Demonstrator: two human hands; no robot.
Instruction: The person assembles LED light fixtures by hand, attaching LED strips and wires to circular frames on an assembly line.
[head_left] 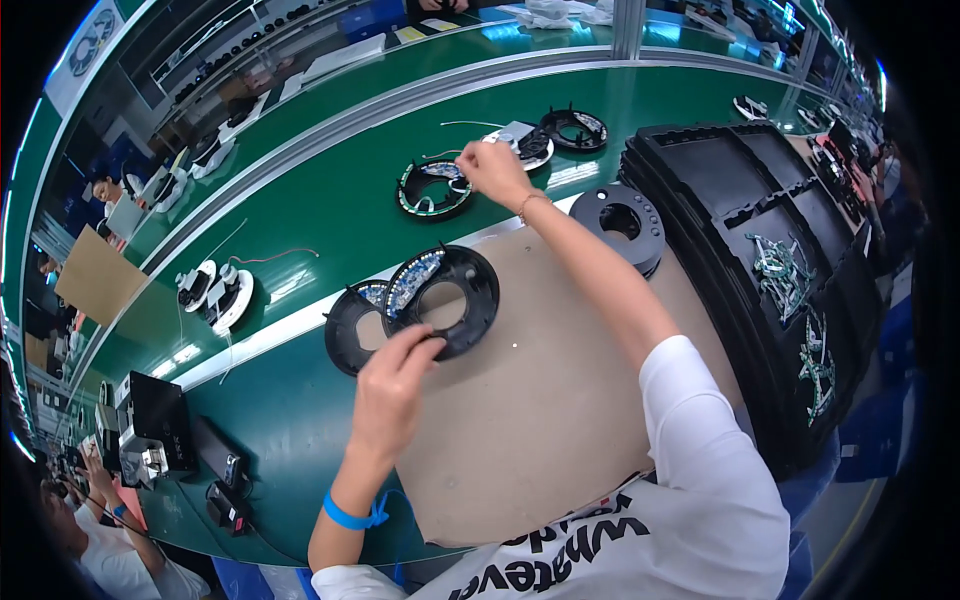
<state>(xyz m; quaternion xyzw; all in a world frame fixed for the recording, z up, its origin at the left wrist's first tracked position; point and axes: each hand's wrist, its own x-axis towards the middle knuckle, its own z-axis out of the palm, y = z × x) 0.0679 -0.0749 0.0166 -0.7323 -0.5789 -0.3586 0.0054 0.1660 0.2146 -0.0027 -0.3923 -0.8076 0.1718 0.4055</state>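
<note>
With thumb and fingers closed, my left hand point(395, 385) pinches the near rim of a black ring-shaped housing point(478, 290). That housing carries a curved board with small components and overlaps a second black ring housing point(345, 335) on the brown cardboard's edge. My right hand point(495, 175) is curled at the right edge of a black ring with a green strip point(432, 208), on the green conveyor. What its fingertips hold is too small to make out. Beside that hand lies a white round part with a grey block point(535, 150), and behind it another black ring point(575, 130).
A grey disc with a hole point(640, 235) lies by stacked black trays point(690, 190) holding green circuit strips point(780, 270). White round parts with wires point(228, 298) sit on the conveyor at left. A black box point(155, 420) stands on the table. Co-workers sit at left.
</note>
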